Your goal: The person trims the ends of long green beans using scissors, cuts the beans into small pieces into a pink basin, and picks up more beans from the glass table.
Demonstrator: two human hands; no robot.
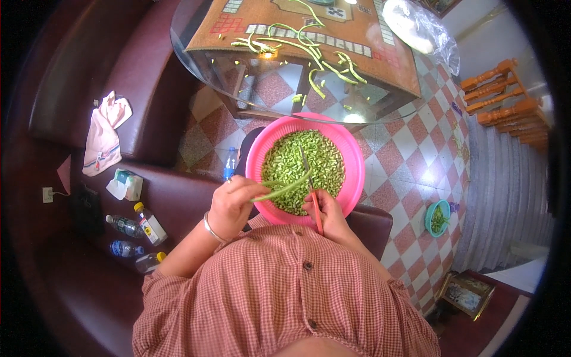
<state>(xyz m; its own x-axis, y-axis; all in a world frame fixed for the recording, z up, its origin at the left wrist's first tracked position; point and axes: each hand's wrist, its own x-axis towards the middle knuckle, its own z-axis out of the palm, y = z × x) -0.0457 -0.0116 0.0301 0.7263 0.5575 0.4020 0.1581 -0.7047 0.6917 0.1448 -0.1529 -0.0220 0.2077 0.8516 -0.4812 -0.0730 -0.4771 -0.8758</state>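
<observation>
A pink plastic basin (354, 165) sits before me at my lap, holding a thick layer of cut green bean pieces (285, 151). My left hand (234, 201), with a bracelet at the wrist, grips long green beans (290, 189) that stretch out to the right above the pieces. In my right hand (328, 214) is a pair of scissors (316, 205) with orange handles. Its blades point away from me over the basin and meet the beans near their far end. Whether the blades are apart is too small to tell.
Ahead stands a glass-topped table (200, 76) with whole long beans (308, 49) and scraps on it. A leather sofa (187, 196) lies left, bearing bottles (149, 223), a tissue pack (127, 184) and a towel (105, 134). A teal basket (431, 209) rests on the tiled floor, right.
</observation>
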